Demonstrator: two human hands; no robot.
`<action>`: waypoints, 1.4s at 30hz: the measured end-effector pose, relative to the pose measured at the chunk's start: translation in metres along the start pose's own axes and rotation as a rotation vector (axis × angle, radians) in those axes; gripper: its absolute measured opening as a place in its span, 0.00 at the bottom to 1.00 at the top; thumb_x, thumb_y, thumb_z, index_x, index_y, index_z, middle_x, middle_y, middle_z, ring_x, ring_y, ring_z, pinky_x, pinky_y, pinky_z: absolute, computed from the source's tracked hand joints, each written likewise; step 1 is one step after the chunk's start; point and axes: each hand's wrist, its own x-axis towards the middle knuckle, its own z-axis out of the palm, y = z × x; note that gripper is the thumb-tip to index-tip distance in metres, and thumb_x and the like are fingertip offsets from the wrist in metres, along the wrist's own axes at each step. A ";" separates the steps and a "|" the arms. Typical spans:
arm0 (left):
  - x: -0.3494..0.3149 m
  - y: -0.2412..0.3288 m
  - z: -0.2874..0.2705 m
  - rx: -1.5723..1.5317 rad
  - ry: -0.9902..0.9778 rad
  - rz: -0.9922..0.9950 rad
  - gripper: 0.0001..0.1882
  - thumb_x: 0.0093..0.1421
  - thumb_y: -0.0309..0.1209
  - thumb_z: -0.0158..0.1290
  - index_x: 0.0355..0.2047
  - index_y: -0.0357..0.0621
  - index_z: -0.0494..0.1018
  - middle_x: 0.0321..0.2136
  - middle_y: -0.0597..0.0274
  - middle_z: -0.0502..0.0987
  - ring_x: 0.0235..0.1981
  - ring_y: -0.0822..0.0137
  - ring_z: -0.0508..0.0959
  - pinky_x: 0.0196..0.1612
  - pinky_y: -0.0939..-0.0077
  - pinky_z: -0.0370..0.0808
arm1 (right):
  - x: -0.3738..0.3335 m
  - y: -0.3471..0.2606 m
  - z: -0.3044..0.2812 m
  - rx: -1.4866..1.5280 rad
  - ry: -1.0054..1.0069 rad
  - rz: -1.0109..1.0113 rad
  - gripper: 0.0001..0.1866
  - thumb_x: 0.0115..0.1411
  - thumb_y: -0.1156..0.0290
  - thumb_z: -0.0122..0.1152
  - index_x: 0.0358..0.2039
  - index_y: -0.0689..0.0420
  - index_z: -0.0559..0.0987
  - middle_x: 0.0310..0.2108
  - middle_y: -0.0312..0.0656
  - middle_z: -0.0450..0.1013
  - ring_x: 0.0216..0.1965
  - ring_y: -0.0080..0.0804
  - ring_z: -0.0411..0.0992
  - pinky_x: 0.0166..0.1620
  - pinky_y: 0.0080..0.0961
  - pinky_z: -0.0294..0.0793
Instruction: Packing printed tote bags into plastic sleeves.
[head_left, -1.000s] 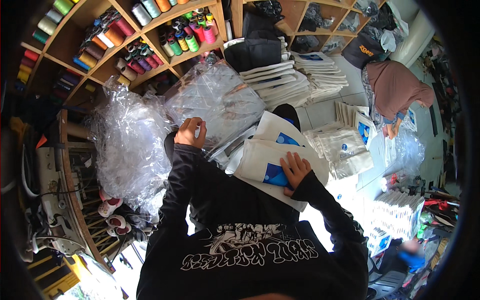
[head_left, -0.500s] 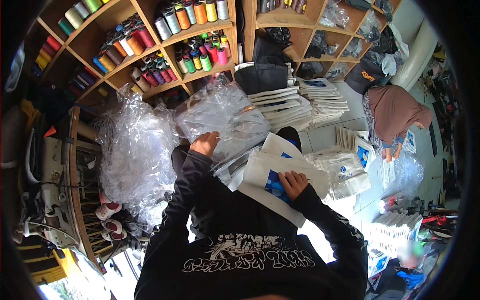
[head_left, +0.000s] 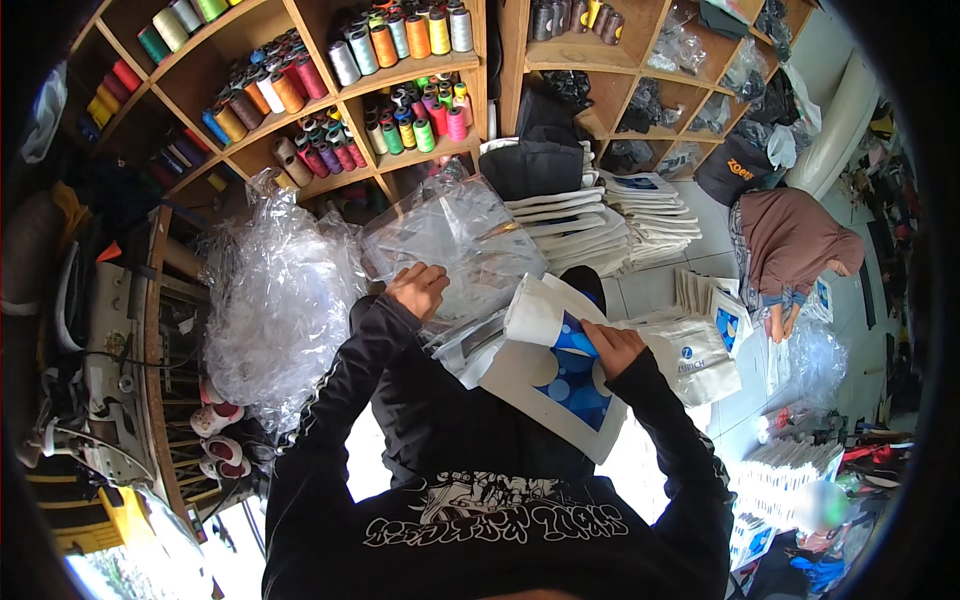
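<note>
A white cloth tote bag [head_left: 527, 384] with a blue patterned panel lies across my lap, its upper part folded over. My right hand [head_left: 613, 347] grips the fold at its right side, fingers closed on the cloth beside the blue print. My left hand [head_left: 418, 291] is held with curled fingers at the near left edge of a stack of clear plastic bags [head_left: 465, 235]. Whatever is between those fingers, if anything, is hidden. More white material [head_left: 470, 350] shows between the plastic stack and the tote bag.
A heap of crumpled clear plastic [head_left: 285, 310] lies on my left, next to a sewing machine [head_left: 115, 375]. Thread shelves [head_left: 405, 75] stand ahead. Folded tote bags [head_left: 570, 225] are piled on the floor, with others [head_left: 690, 360] to the right. Another person [head_left: 800, 245] bends over plastic at far right.
My right hand has moved up and right, lifting the tote bag's upper layer back so more of the blue panel shows. My left hand has shifted slightly, its fingers curled more.
</note>
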 end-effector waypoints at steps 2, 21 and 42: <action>0.008 0.013 -0.013 -0.005 0.048 -0.058 0.13 0.42 0.22 0.51 0.33 0.40 0.71 0.34 0.59 0.71 0.33 0.61 0.72 0.36 0.72 0.71 | 0.004 0.000 -0.011 0.016 0.000 -0.010 0.27 0.44 0.80 0.49 0.49 0.57 0.66 0.36 0.47 0.72 0.33 0.41 0.72 0.35 0.34 0.69; 0.022 0.032 -0.027 -0.029 0.241 -0.156 0.27 0.40 0.13 0.43 0.46 0.36 0.66 0.45 0.55 0.68 0.36 0.57 0.72 0.42 0.74 0.70 | 0.105 0.022 -0.034 0.725 -0.307 0.085 0.20 0.50 0.72 0.57 0.45 0.59 0.67 0.35 0.52 0.72 0.40 0.47 0.70 0.42 0.30 0.68; 0.050 0.033 -0.041 0.230 0.190 -0.056 0.32 0.41 0.19 0.45 0.52 0.45 0.64 0.51 0.68 0.66 0.30 0.69 0.70 0.37 0.80 0.71 | 0.130 -0.018 -0.003 0.357 -0.178 0.326 0.16 0.53 0.68 0.52 0.41 0.57 0.61 0.27 0.55 0.71 0.30 0.55 0.70 0.33 0.44 0.68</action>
